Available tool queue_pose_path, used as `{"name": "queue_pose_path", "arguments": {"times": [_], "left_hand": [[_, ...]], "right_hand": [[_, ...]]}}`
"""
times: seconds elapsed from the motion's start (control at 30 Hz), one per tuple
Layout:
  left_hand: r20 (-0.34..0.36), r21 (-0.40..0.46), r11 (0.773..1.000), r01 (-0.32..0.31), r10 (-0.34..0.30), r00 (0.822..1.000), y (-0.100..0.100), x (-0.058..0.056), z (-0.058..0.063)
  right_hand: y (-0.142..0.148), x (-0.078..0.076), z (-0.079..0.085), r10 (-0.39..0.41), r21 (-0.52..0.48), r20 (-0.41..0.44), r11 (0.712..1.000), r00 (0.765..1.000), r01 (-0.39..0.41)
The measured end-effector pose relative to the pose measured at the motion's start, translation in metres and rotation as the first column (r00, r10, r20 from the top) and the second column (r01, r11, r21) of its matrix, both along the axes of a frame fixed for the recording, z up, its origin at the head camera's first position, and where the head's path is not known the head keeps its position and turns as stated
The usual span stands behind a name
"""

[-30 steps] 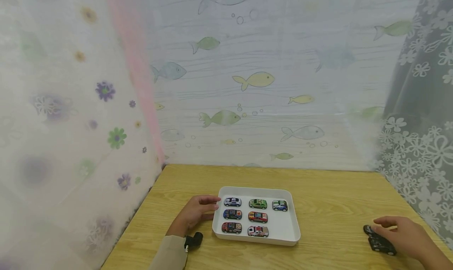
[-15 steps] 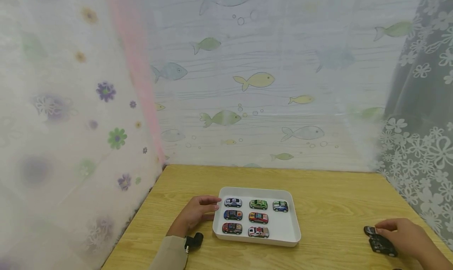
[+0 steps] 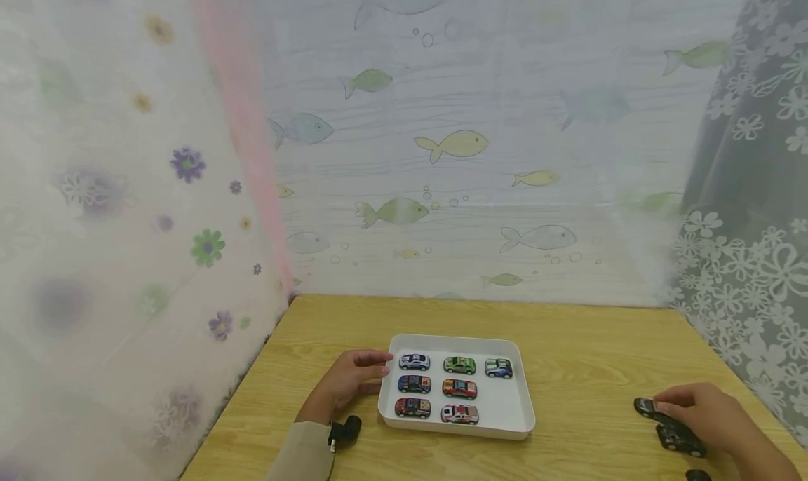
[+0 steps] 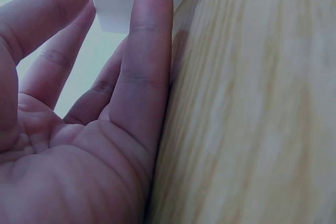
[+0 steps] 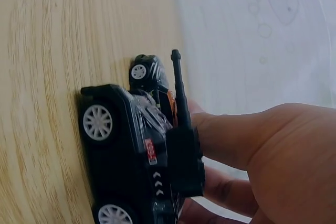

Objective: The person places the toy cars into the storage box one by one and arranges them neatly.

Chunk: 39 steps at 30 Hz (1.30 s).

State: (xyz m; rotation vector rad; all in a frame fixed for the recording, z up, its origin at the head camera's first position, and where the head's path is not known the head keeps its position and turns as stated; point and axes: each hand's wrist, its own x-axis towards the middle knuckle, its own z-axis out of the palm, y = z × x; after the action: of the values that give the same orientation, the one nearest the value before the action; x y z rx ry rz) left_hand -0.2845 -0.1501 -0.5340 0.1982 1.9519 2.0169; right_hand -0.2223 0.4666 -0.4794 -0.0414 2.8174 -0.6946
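My left hand [image 3: 347,381] rests its fingertips against the left side of the white tray [image 3: 517,428], fingers mostly extended. Its palm and fingers show in the left wrist view beside the tray's wall [image 4: 113,6]. Several small toy cars stand in the tray, among them a green one [image 3: 459,364] and a red-and-yellow one [image 3: 460,388]. Over at the right, my right hand [image 3: 707,414] pinches a black toy car [image 3: 644,407]. Close below that hand is a black toy vehicle with a gun barrel [image 3: 678,440]; in the right wrist view this armed vehicle [image 5: 136,156] partly hides the pinched car [image 5: 144,72].
The wood-grain table [image 3: 587,355] carries everything. A fish-print curtain [image 3: 467,186] hangs behind it, and a flower-print one [image 3: 158,256] on the left. A rounded black thing [image 3: 697,475] shows at the bottom edge. A black device [image 3: 345,430] sits on the left wrist.
My right hand has shifted slightly left with the pinched black toy car, while the armed vehicle stays about where it was. My left hand and the tray have hardly moved.
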Motion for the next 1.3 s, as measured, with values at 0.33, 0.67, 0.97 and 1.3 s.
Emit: {"name": "queue_pose_path", "arguments": {"times": [0.33,0.67,0.97,1.3], "left_hand": [[-0.006,-0.003,1.0,-0.001,0.001,1.0,0.0,0.001,0.001],[-0.003,-0.007,1.0,0.0,0.0,1.0,0.0,0.001,0.001],[-0.007,-0.008,1.0,-0.004,0.004,1.0,0.0,0.001,-0.001],[-0.002,-0.004,1.0,-0.008,0.008,1.0,0.0,0.002,0.0]], "right_hand": [[-0.011,-0.004,0.003,-0.003,0.02,-0.036,1.0,0.999,0.004],[-0.029,-0.009,0.007,-0.007,0.007,-0.043,1.0,0.999,0.007],[-0.047,-0.014,0.008,0.024,0.031,-0.079,0.999,0.997,-0.022],[-0.069,-0.017,0.01,0.05,0.062,-0.11,0.997,0.993,-0.043]]}}
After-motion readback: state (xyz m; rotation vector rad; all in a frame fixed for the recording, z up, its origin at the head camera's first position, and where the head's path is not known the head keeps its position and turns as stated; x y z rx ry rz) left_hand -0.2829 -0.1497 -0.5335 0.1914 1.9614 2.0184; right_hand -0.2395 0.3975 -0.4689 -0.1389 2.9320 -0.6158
